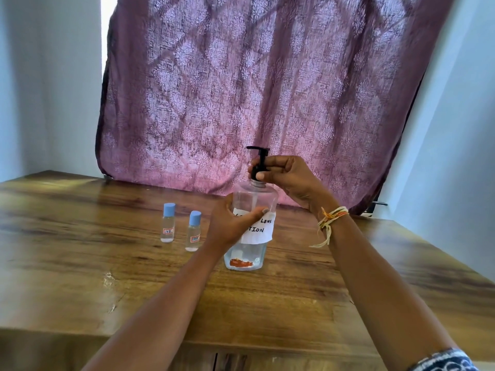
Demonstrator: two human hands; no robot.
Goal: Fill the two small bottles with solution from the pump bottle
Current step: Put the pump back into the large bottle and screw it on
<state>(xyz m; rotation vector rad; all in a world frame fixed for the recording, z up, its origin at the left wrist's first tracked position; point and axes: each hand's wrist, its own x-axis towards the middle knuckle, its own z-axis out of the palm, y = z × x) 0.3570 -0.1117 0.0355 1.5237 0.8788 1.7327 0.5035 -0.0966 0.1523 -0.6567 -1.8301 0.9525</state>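
Note:
A clear pump bottle (250, 257) with a white handwritten label and a black pump head stands upright in the middle of the wooden table (80, 263). My left hand (230, 223) grips its body around the label. My right hand (284, 178) pinches the black collar of the pump at the bottle's neck. Two small clear bottles with blue caps stand upright to the left, one (168, 223) further back, the other (193, 231) closer to the pump bottle. Both caps are on.
A purple patterned curtain (254, 89) hangs behind the table. Pale walls close in on the left and right. The table's front edge runs across the lower part of the view.

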